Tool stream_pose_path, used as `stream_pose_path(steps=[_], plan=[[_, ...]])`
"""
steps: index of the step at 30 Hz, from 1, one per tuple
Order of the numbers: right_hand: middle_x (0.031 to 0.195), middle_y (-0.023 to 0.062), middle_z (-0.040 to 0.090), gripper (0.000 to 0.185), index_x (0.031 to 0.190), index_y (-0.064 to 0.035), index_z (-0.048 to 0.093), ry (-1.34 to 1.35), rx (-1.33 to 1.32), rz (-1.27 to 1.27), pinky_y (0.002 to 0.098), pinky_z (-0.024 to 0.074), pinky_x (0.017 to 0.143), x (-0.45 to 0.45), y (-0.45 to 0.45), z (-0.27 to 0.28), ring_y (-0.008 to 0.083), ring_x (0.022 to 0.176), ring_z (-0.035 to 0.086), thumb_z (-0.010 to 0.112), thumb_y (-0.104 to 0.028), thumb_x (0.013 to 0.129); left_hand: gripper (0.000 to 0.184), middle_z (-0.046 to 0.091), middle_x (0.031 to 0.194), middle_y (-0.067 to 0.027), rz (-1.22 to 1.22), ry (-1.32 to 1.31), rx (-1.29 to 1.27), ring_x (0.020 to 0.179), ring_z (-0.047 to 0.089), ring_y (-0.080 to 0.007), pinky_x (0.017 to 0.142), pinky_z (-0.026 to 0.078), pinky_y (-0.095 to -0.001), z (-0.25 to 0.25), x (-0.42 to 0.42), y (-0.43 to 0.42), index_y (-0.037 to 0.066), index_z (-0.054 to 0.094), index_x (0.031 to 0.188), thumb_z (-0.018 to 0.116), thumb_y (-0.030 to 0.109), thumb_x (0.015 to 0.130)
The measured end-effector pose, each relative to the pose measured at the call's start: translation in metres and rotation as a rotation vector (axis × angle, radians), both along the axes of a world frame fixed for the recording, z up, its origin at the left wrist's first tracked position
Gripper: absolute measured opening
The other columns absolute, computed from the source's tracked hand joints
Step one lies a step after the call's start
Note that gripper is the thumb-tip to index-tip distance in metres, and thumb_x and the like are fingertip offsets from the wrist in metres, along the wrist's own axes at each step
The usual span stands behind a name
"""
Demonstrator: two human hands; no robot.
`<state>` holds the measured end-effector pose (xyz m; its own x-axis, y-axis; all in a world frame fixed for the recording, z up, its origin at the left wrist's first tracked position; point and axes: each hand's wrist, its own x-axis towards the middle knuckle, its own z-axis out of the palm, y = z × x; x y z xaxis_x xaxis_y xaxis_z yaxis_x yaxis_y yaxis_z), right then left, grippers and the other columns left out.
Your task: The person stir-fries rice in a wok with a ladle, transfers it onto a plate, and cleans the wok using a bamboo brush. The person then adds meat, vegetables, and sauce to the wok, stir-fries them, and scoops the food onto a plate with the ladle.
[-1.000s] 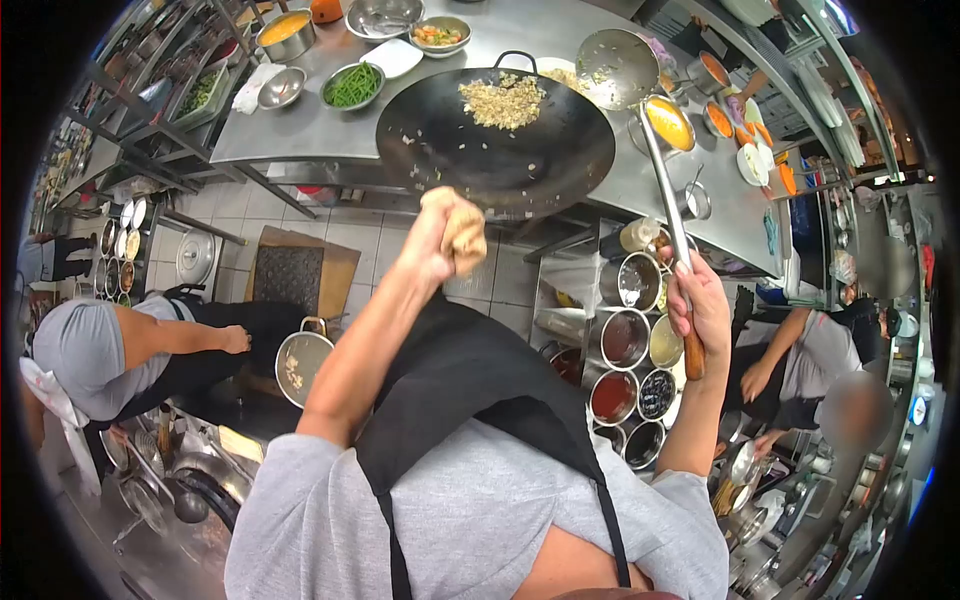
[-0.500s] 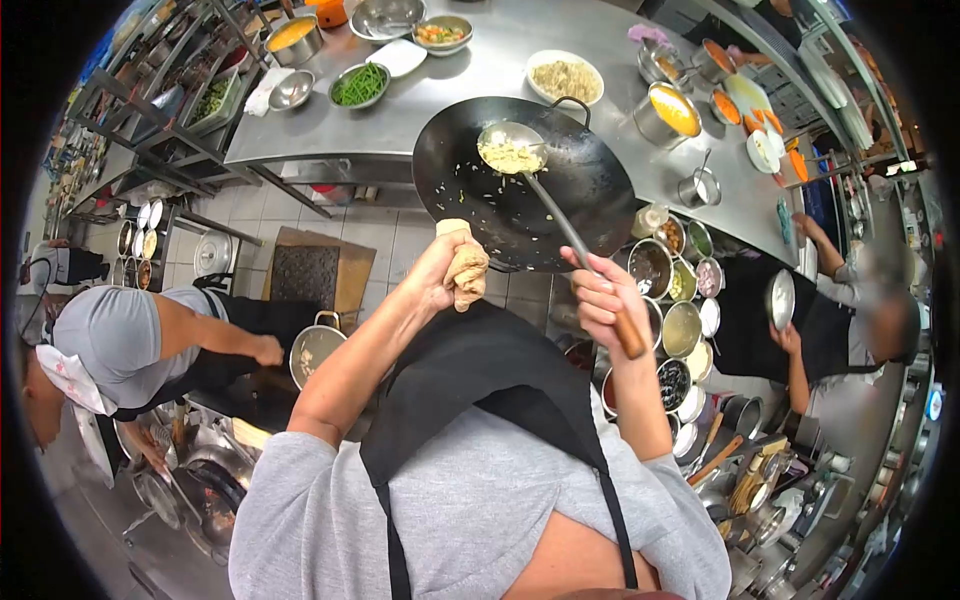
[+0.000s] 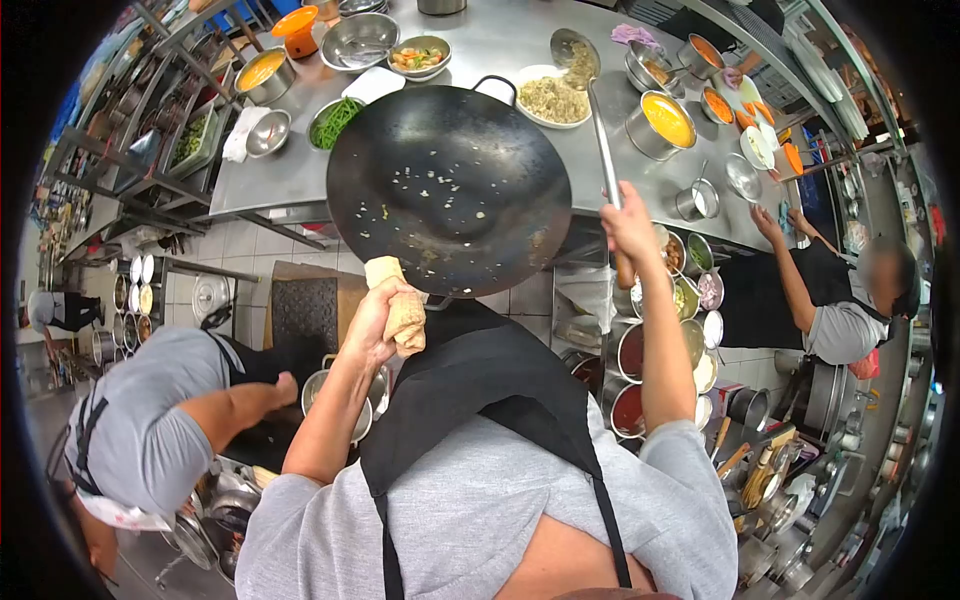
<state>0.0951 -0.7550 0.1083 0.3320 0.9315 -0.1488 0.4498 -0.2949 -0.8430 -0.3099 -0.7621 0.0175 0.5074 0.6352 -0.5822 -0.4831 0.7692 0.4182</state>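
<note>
My left hand (image 3: 374,322) is closed around a folded tan cloth (image 3: 404,322) at the near edge of a large black wok (image 3: 450,190). The cloth covers whatever part of the wok it grips. Scattered pale food bits cling to the wok's inside, which is otherwise bare. My right hand (image 3: 632,232) is wrapped round the wooden end of a long-handled ladle (image 3: 603,140). The ladle's bowl is tipped over a white plate (image 3: 532,112), and pale food drops from it onto the heaped pale, shredded-looking food (image 3: 553,98) there.
The steel table (image 3: 270,185) bears a bowl of green beans (image 3: 335,122), a mixed-vegetable bowl (image 3: 420,57) and a pot of orange liquid (image 3: 668,120). Ingredient pots (image 3: 630,350) stand right of me. One co-worker (image 3: 160,410) bends at left; another (image 3: 840,300) stands at right.
My right hand has swung the ladle from inside the wok up and right to the plate, tipping its food out. The wok and my left hand have shifted left.
</note>
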Motion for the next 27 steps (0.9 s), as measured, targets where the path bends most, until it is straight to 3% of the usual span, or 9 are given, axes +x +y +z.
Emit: stream_pose_path(steps=[3,4,7,10,11,13,15,23,27], plan=[[0.080,0.0241,0.067,0.038,0.119,-0.0059,0.048,-0.781,0.113,-0.101,0.0537,0.0543,0.068,0.024,0.044,-0.087,0.0442,0.075,0.068,0.064,-0.017,0.087,0.019,0.062,0.077,-0.0056,0.043,0.056,0.055,0.061,0.061,-0.0169,0.056,0.053,-0.0312,0.004,-0.007,0.033,0.005,0.056,0.098,0.063,0.015,0.083],[0.091,0.0288,0.068,0.035,0.117,-0.0063,0.048,-0.761,-0.072,-0.168,0.0591,0.0504,0.081,0.016,0.051,-0.089,0.0510,0.092,0.064,0.063,-0.016,0.087,0.019,0.062,0.077,-0.0055,0.033,0.072,0.055,0.061,0.061,-0.0169,0.056,0.053,-0.0313,0.010,-0.012,0.045,0.005,0.057,0.098,0.063,0.015,0.083],[0.092,0.0271,0.069,0.041,0.124,-0.0070,0.049,-0.870,-0.164,-0.190,0.0565,0.0517,0.078,0.030,0.060,-0.126,0.0482,0.091,0.066,0.062,-0.016,0.086,0.020,0.062,0.079,-0.0059,-0.005,0.119,0.068,0.062,0.061,-0.0168,0.057,0.053,-0.0312,0.010,-0.024,0.085,0.003,0.057,0.099,0.063,0.015,0.083],[0.085,0.0264,0.067,0.039,0.122,-0.0058,0.050,-0.741,-0.010,-0.259,0.0543,0.0523,0.074,0.025,0.045,-0.116,0.0491,0.079,0.065,0.062,-0.015,0.086,0.021,0.061,0.079,-0.0068,-0.081,0.139,0.068,0.062,0.061,-0.0173,0.055,0.053,-0.0318,0.025,-0.030,0.122,0.002,0.057,0.098,0.063,0.015,0.083],[0.070,0.0154,0.063,0.029,0.113,-0.0054,0.053,-0.671,0.163,-0.270,0.0436,0.0514,0.057,0.024,0.038,-0.108,0.0360,0.057,0.061,0.061,-0.014,0.087,0.022,0.061,0.079,-0.0070,-0.123,0.176,0.085,0.063,0.061,-0.0175,0.055,0.053,-0.0321,0.033,-0.028,0.133,0.002,0.057,0.099,0.063,0.015,0.083],[0.062,0.0027,0.053,0.018,0.101,-0.0062,0.055,-0.063,0.178,-0.281,0.0286,0.0418,0.042,-0.005,0.016,-0.050,0.0156,0.044,0.049,0.062,-0.012,0.086,0.024,0.061,0.080,-0.0073,-0.214,0.251,0.130,0.063,0.061,-0.0180,0.054,0.053,-0.0325,0.055,-0.014,0.154,0.002,0.057,0.101,0.063,0.015,0.082],[0.061,-0.0037,0.048,0.011,0.093,-0.0073,0.053,0.234,0.081,-0.313,0.0203,0.0313,0.036,-0.015,-0.021,-0.022,0.0038,0.042,0.041,0.060,-0.007,0.084,0.028,0.060,0.085,-0.0078,-0.246,0.300,0.218,0.066,0.062,-0.0188,0.056,0.055,-0.0337,0.066,0.008,0.168,0.002,0.055,0.106,0.064,0.012,0.081],[0.058,-0.0031,0.045,0.009,0.089,-0.0067,0.051,0.376,0.072,-0.827,0.0213,0.0300,0.035,-0.128,-0.201,-0.019,0.0047,0.038,0.037,0.055,0.000,0.084,0.043,0.062,0.096,-0.0092,-0.890,0.099,0.546,0.081,0.064,-0.0169,0.067,0.054,-0.0324,0.099,0.117,0.179,0.001,0.052,0.118,0.068,0.013,0.080],[0.057,-0.0018,0.044,0.010,0.092,-0.0056,0.050,0.359,0.353,-1.242,0.0216,0.0305,0.035,-0.222,-0.287,-0.013,0.0062,0.038,0.036,0.053,0.002,0.087,0.059,0.060,0.108,-0.0109,-1.291,-0.018,0.679,0.094,0.062,-0.0185,0.083,0.052,-0.0362,0.133,0.162,0.129,0.000,0.045,0.130,0.069,0.013,0.078]])
